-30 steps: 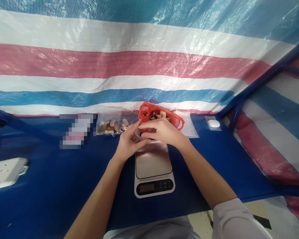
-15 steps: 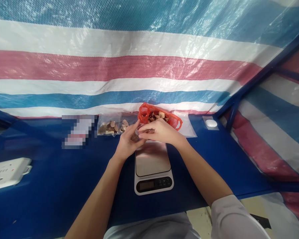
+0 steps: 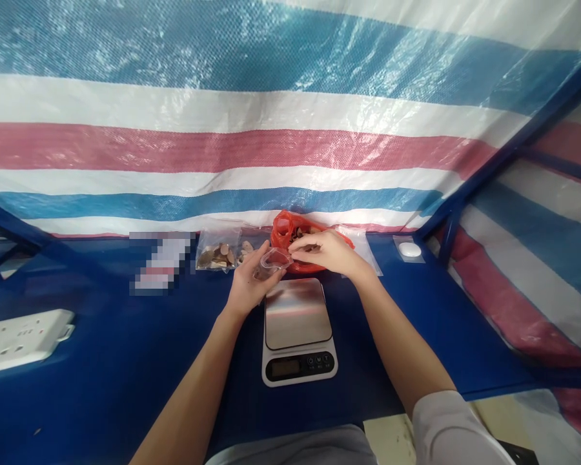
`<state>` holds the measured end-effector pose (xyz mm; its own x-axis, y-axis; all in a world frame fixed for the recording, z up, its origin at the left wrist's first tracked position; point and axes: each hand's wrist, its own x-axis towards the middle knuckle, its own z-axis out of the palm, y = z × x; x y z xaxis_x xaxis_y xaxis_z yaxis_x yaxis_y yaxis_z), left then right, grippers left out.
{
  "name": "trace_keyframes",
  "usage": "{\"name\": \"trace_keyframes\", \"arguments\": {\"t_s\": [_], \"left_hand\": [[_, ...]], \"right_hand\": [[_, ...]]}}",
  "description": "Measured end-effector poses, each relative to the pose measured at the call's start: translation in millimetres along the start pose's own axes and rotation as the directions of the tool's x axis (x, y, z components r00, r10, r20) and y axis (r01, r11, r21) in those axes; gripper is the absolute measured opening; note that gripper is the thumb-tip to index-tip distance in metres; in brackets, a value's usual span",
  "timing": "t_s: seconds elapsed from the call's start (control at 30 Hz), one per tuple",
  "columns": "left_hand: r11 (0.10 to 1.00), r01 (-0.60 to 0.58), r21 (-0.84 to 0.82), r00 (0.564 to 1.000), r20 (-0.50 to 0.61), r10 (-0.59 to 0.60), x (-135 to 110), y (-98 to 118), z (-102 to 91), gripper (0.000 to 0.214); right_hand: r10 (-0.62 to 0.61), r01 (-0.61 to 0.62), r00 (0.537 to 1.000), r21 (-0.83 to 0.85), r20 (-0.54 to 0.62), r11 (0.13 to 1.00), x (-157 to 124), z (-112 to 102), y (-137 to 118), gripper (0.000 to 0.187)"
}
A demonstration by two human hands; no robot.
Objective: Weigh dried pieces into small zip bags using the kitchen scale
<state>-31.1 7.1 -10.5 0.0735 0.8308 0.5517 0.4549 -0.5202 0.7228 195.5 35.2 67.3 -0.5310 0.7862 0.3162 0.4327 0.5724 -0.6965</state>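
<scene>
Along the far edge of the blue desk [image 3: 97,381], a red plastic bag [image 3: 285,234] sits slumped open, pale brown slices [image 3: 306,227] showing at its mouth, with a clear zip bag [image 3: 217,254] of similar pieces just to its left. Nearer the middle, just in front of the bag, the left hand [image 3: 252,283] holds up a small clear plastic cup [image 3: 274,263], tilted, its fingers curled under and around it, thumb along the near side; something brownish seems to lie inside, though the plastic makes that hard to tell. The right hand [image 3: 325,253] comes in from the other side, palm down and wrist slightly raised, its fingers [image 3: 301,245] bunched loosely together at the bag's mouth; whether they pinch a slice, I can't tell from here. Both forearms slope in from the near edge, elbows apart, hands close together above a stainless kitchen scale [image 3: 298,314], which neither touches. For handling loose pieces like these, I'd say keeping the cup low and steady beside the bag, and taking only a few at a time, spares any spills onto the desk.
</scene>
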Motion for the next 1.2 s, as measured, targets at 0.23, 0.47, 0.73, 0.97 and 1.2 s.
{"name": "trace_keyframes", "arguments": {"t_s": [0.23, 0.47, 0.73, 0.97, 1.2], "left_hand": [[0.990, 0.098, -0.104, 0.994, -0.046, -0.103, -2, -9, -1.0, 0.073], [0.987, 0.122, -0.102, 0.991, -0.040, -0.127, -3, -9, -2.6, 0.073], [0.991, 0.092, -0.097, 0.994, -0.043, -0.096, -3, -7, -3.2, 0.069], [0.991, 0.090, -0.095, 0.995, -0.036, -0.093, -4, -8, -4.5, 0.068], [0.992, 0.084, -0.096, 0.996, -0.030, -0.087, -3, -7, -3.8, 0.068]], "right_hand": [[0.160, -0.156, 0.987, -0.250, -0.005, 0.956, -2, -10, 31, 0.020], [0.257, -0.226, 0.966, -0.522, -0.014, 0.822, 13, 0, 32, 0.027], [0.142, -0.073, 0.988, -0.644, 0.056, 0.761, 31, 18, 27, 0.030], [0.184, 0.000, 0.968, -0.732, 0.172, 0.681, 47, 33, 32, 0.031], [0.208, 0.003, 0.959, -0.743, 0.192, 0.669, 48, 35, 34, 0.033]]}}
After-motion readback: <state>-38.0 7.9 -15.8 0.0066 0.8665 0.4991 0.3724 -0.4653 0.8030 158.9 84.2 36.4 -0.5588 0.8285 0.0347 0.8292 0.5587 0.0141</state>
